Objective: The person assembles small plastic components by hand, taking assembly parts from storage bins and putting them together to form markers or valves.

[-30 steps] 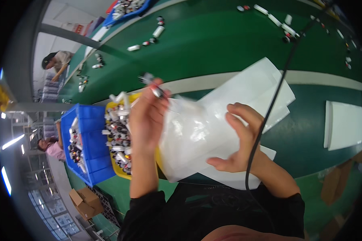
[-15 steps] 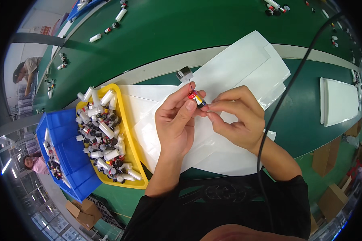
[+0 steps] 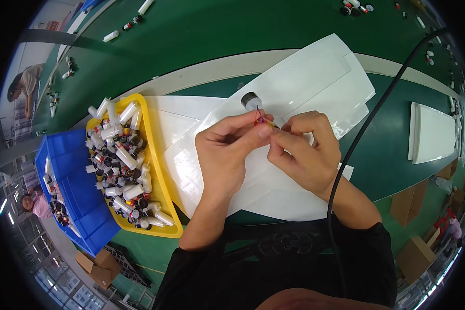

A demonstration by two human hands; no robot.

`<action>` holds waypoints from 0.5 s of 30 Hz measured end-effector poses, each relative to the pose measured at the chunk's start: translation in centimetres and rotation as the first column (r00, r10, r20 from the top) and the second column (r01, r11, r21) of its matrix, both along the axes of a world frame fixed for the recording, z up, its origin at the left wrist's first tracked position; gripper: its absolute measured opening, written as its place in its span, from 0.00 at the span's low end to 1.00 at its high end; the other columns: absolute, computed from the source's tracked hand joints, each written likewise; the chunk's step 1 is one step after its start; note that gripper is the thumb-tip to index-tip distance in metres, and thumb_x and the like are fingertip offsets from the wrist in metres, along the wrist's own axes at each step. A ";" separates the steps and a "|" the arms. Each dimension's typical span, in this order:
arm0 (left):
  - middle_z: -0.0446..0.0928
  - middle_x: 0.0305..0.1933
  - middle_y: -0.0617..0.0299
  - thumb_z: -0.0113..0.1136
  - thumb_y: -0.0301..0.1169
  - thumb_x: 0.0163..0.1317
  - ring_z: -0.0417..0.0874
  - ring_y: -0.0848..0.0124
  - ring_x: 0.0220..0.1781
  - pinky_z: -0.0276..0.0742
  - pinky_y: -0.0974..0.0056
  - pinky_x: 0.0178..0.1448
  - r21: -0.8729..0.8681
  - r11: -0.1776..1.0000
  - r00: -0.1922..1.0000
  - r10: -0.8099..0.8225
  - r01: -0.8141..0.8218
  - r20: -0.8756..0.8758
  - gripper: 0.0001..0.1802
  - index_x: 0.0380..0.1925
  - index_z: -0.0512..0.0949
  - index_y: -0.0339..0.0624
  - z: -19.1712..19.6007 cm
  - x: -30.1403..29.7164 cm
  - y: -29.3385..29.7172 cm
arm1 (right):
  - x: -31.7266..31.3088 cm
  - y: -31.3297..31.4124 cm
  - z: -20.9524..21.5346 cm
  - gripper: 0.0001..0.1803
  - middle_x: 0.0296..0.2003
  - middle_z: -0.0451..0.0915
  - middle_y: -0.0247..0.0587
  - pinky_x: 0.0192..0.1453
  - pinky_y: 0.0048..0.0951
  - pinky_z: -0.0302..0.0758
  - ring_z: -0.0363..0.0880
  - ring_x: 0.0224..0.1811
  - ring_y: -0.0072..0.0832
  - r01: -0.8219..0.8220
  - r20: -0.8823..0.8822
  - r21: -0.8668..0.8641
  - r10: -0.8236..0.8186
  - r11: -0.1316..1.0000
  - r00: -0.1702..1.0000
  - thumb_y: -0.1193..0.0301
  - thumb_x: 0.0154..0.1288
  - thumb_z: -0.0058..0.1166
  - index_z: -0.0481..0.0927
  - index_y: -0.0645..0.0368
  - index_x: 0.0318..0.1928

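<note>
My left hand (image 3: 225, 150) is closed, its thumb and fingers pinching a small wired cylindrical part (image 3: 259, 121) with red and yellow on it, mostly hidden by the fingertips. Thin dark wires run up from that part to a round cap (image 3: 251, 101), clear to whitish with a dark top, just beyond the left fingertips. My right hand (image 3: 307, 152) meets the left one, thumb and forefinger pressed together at the part's right end. What exactly the right fingertips grip is hidden. Both hands are over white glossy sheets (image 3: 305, 82) on the green table.
At left, a yellow tray (image 3: 157, 170) is heaped with white tubes and dark wired parts; a blue bin (image 3: 80, 186) with similar pieces adjoins it. A black cable (image 3: 364, 124) crosses in front at right. A white stack (image 3: 433, 132) lies farther right. Loose parts dot the far green surface.
The wired part has turned, so its coloured side is now mostly covered by my fingers. The cap has shifted right and tilted. My hands are closer together.
</note>
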State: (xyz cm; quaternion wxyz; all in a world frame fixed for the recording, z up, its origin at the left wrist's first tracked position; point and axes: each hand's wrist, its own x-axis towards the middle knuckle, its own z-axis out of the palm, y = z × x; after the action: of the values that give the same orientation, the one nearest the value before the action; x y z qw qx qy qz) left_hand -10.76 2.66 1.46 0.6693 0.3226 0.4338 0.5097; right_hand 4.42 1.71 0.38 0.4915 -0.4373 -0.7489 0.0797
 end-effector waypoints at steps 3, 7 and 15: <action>0.81 0.41 0.46 0.61 0.17 0.57 0.84 0.62 0.42 0.85 0.60 0.46 -0.123 0.992 0.994 0.029 -0.016 0.104 0.09 0.39 0.81 0.29 -0.1 -0.1 0.4 | -0.2 0.3 -0.6 0.18 0.29 0.71 0.38 0.25 0.23 0.73 0.75 0.28 0.29 0.010 -0.085 0.001 -0.010 1.000 0.996 0.86 0.36 0.63 0.81 0.62 0.34; 0.80 0.41 0.43 0.59 0.19 0.59 0.85 0.58 0.41 0.86 0.59 0.45 -0.230 0.972 0.920 0.047 0.048 0.389 0.07 0.38 0.80 0.28 -0.8 -0.3 0.8 | 0.0 0.3 -0.5 0.18 0.32 0.72 0.37 0.31 0.24 0.73 0.75 0.34 0.29 -0.013 -0.157 -0.073 0.001 0.997 0.988 0.88 0.38 0.63 0.80 0.61 0.34; 0.80 0.40 0.43 0.57 0.18 0.59 0.85 0.52 0.38 0.87 0.59 0.44 -0.172 0.982 0.958 0.119 -0.076 0.260 0.07 0.37 0.80 0.27 -0.8 -1.2 0.8 | 8.0 6.2 0.5 0.06 0.31 0.78 0.42 0.36 0.28 0.75 0.79 0.31 0.34 0.433 0.137 -0.277 -0.411 0.858 0.901 0.74 0.53 0.57 0.81 0.62 0.33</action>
State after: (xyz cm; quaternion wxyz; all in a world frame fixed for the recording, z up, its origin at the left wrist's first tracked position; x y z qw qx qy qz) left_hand -11.94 3.46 0.64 0.7197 0.1738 0.3939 0.5447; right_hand 12.45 7.89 0.87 0.3972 -0.6628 -0.6312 0.0671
